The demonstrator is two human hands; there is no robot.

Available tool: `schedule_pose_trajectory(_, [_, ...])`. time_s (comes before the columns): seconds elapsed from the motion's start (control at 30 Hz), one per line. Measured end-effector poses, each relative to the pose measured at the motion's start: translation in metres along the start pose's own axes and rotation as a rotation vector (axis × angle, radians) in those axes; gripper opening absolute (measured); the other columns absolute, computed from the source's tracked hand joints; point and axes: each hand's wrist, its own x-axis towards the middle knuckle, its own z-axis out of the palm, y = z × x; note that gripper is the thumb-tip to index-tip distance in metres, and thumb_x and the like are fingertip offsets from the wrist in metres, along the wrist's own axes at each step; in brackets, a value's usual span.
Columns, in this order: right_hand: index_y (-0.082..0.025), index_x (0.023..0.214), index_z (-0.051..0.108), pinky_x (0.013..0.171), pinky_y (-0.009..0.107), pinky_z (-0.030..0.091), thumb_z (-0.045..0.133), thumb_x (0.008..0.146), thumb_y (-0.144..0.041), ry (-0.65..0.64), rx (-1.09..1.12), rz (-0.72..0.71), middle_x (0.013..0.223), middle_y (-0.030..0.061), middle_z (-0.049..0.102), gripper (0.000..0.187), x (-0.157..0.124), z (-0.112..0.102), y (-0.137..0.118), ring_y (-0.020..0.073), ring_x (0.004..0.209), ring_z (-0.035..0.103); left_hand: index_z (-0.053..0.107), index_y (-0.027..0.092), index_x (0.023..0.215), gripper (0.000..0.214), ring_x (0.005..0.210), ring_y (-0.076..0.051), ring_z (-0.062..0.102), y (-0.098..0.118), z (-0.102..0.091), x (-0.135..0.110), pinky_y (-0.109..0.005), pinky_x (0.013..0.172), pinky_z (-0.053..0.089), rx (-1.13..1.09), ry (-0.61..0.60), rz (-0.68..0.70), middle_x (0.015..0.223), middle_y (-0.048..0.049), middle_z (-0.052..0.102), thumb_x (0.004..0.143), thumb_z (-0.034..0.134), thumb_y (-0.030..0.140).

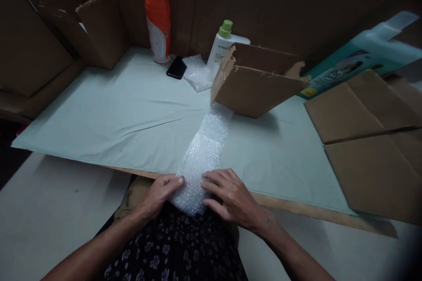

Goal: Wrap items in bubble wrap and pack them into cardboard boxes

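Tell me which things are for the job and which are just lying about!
Job: bubble wrap, with left hand and right hand on it; perhaps middle box.
Seemingly lying about: phone, orange bottle, white bottle, teal jug, other boxes.

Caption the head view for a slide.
Left hand and right hand on a bubble-wrap strip, near an open cardboard box.

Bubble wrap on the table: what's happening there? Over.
Left hand touching left edge, right hand touching right side. Bubble wrap extending past near edge of table. Open cardboard box at its far end.
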Motion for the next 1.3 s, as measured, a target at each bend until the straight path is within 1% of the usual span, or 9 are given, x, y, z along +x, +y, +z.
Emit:
schedule_pose_trajectory(0.17, [-0.026, 0.111, 0.073, 0.090, 0.047, 0.051, 0.065, 0.093, -0.040, 0.159, 0.146, 0.141, 0.114, 0.0081, 0.075, 0.025, 0.003, -0.002, 0.012, 0.0266, 0.102, 0.068, 0.068, 0.015, 0.076, 0.054, 0.062, -0.013, 0.041, 0.003, 0.004, -0.001, -0.025, 0.059, 0.029, 0.172, 0.057, -0.006, 0.066, 0.0002, 0.056, 0.066, 0.074, 0.068])
schedule_pose_trajectory(0.27, [-0.022, 0.115, 0.072, 0.097, 0.048, 0.049, 0.060, 0.095, -0.032, 0.235, 0.042, 0.307, 0.120, 0.0107, 0.073, 0.025, 0.024, 0.002, 0.039, 0.0289, 0.112, 0.065, 0.064, 0.016, 0.070, 0.059, 0.060, -0.012, 0.036, 0.004, 0.005, -0.002, -0.026, 0.058, 0.025, 0.209, 0.059, -0.005, 0.062, 0.0015, 0.051, 0.068, 0.069, 0.075])
schedule_pose_trajectory(0.4, [-0.015, 0.118, 0.069, 0.094, 0.048, 0.046, 0.065, 0.091, -0.028, 0.184, -0.130, 0.501, 0.121, 0.0167, 0.071, 0.031, 0.059, 0.013, 0.074, 0.0338, 0.110, 0.062, 0.060, 0.017, 0.067, 0.061, 0.058, -0.011, 0.033, 0.004, 0.006, -0.002, -0.026, 0.058, 0.023, 0.209, 0.043, -0.004, 0.060, 0.0022, 0.046, 0.071, 0.066, 0.077])
schedule_pose_trajectory(0.6, [-0.023, 0.096, 0.075, 0.087, 0.042, 0.043, 0.060, 0.093, -0.024, 0.193, -0.159, 0.399, 0.101, 0.0083, 0.074, 0.015, 0.073, 0.002, 0.087, 0.0289, 0.100, 0.063, 0.051, 0.020, 0.062, 0.061, 0.057, -0.011, 0.026, 0.005, 0.008, 0.000, -0.026, 0.056, 0.020, 0.205, 0.074, -0.031, 0.058, 0.0049, 0.037, 0.068, 0.067, 0.079])
schedule_pose_trajectory(0.8, [-0.021, 0.112, 0.070, 0.082, 0.040, 0.042, 0.059, 0.093, -0.025, 0.213, -0.084, 0.442, 0.099, 0.0086, 0.076, 0.022, 0.061, 0.001, 0.082, 0.0255, 0.089, 0.067, 0.047, 0.022, 0.060, 0.063, 0.057, -0.011, 0.024, 0.006, 0.007, 0.002, -0.027, 0.056, 0.019, 0.246, 0.086, -0.068, 0.059, 0.0053, 0.034, 0.065, 0.065, 0.082])
schedule_pose_trajectory(0.93, [-0.021, 0.097, 0.070, 0.084, 0.040, 0.041, 0.059, 0.090, -0.021, 0.116, -0.056, 0.462, 0.092, 0.0070, 0.077, 0.013, 0.058, 0.005, 0.077, 0.0257, 0.088, 0.068, 0.045, 0.022, 0.059, 0.064, 0.056, -0.011, 0.024, 0.004, 0.007, 0.004, -0.027, 0.055, 0.018, 0.266, 0.122, -0.074, 0.058, 0.0060, 0.033, 0.063, 0.066, 0.082])
schedule_pose_trajectory(1.03, [-0.022, 0.090, 0.069, 0.086, 0.039, 0.039, 0.056, 0.089, -0.019, 0.177, -0.030, 0.431, 0.089, 0.0049, 0.076, 0.013, 0.059, 0.000, 0.076, 0.0236, 0.085, 0.067, 0.047, 0.021, 0.059, 0.062, 0.054, -0.010, 0.027, 0.003, 0.008, 0.005, -0.026, 0.054, 0.019, 0.245, 0.145, -0.075, 0.056, 0.0063, 0.037, 0.060, 0.069, 0.080])
schedule_pose_trajectory(1.17, [-0.021, 0.086, 0.067, 0.085, 0.038, 0.038, 0.054, 0.084, -0.016, 0.221, -0.061, 0.451, 0.084, 0.0048, 0.075, 0.015, 0.063, -0.001, 0.084, 0.0228, 0.081, 0.066, 0.056, 0.020, 0.075, 0.055, 0.055, -0.010, 0.039, 0.001, 0.009, 0.005, -0.024, 0.055, 0.026, 0.166, 0.159, -0.042, 0.061, 0.0055, 0.051, 0.061, 0.078, 0.068])
schedule_pose_trajectory(1.3, [-0.020, 0.087, 0.067, 0.086, 0.039, 0.039, 0.054, 0.086, -0.016, 0.203, -0.066, 0.468, 0.086, 0.0061, 0.075, 0.014, 0.065, 0.007, 0.095, 0.0235, 0.083, 0.066, 0.055, 0.018, 0.119, 0.071, 0.060, -0.013, 0.051, -0.003, 0.011, 0.003, -0.025, 0.061, 0.037, 0.051, 0.160, 0.005, 0.069, 0.0034, 0.064, 0.065, 0.081, 0.056])
